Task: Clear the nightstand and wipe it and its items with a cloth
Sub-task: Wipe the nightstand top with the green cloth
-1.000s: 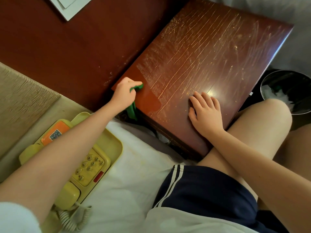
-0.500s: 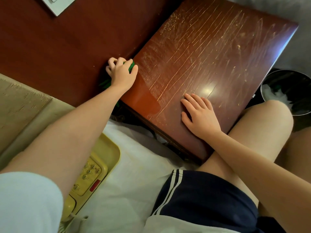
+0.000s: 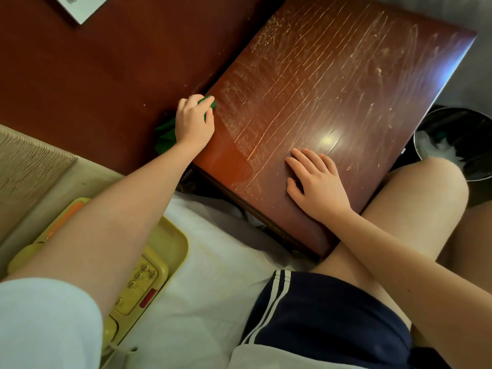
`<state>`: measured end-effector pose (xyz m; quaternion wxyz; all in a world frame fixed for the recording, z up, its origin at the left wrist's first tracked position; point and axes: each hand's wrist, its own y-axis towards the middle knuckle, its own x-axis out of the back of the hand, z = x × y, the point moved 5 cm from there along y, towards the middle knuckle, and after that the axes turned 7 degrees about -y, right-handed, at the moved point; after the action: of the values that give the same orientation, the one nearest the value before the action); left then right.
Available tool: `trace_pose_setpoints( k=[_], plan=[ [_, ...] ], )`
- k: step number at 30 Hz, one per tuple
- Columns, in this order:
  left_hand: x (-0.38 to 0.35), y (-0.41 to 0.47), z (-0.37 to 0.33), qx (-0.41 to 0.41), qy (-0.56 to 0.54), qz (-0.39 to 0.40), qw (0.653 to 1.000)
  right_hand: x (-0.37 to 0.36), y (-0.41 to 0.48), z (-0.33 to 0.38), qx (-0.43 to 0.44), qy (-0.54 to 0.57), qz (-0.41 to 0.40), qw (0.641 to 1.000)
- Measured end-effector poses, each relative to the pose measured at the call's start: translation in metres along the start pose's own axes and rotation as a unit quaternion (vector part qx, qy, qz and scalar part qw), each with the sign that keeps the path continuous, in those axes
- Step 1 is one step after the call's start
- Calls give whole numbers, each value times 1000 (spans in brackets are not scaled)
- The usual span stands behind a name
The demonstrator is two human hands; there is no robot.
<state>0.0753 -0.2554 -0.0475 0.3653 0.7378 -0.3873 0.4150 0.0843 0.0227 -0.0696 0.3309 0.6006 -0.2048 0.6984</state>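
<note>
The dark red wooden nightstand [image 3: 346, 83] fills the upper middle; its bare top is streaked with pale dusty lines, and a clean darker strip runs along its left edge. My left hand [image 3: 194, 123] is shut on a green cloth [image 3: 165, 137] at that left edge, beside the wall panel; part of the cloth hangs off below my hand. Near the front edge, my right hand [image 3: 316, 182] lies flat on the top with fingers spread, holding nothing.
A yellow telephone [image 3: 138, 286] lies on the white bedsheet [image 3: 213, 288] at lower left, partly under my left arm. A black waste bin [image 3: 458, 145] with white paper stands right of the nightstand. My bare knees press against the nightstand's front.
My left hand has slid with the cloth along the nightstand's left edge, away from the front corner towards the back. The right hand stayed flat in place.
</note>
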Motion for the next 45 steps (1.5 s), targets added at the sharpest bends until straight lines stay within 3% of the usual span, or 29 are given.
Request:
trace_pose_setpoints(
  k=[7, 13, 19, 21, 24, 26, 29, 38, 45],
  plan=[
    [2, -14, -4, -70, -14, 32, 997, 1, 0, 0, 5, 0, -16, 1000],
    [2, -64, -27, -188, -41, 45, 980, 1, 0, 0, 6, -2, -18, 1000],
    [1, -94, -42, -294, -88, 170, 936, 1, 1, -1, 2, -2, -16, 1000],
    [5, -73, -36, -260, -90, 189, 943, 1, 1, -1, 3, -3, -13, 1000],
    [19, -27, -12, -66, -89, 114, 987, 1, 1, -1, 3, -6, -6, 1000],
    [24, -6, 3, 49, -100, 58, 992, 1, 1, -1, 1, -6, 3, 1000],
    [15, 4, 11, 121, -85, 21, 989, 1, 1, -1, 0, -9, 12, 1000],
    [6, 7, 2, 62, -42, -25, 997, 2, 0, 0, -4, -5, 3, 1000],
    [-3, 15, -1, -23, -16, 12, 1000, 1, 0, 0, -5, -3, 4, 1000]
  ],
)
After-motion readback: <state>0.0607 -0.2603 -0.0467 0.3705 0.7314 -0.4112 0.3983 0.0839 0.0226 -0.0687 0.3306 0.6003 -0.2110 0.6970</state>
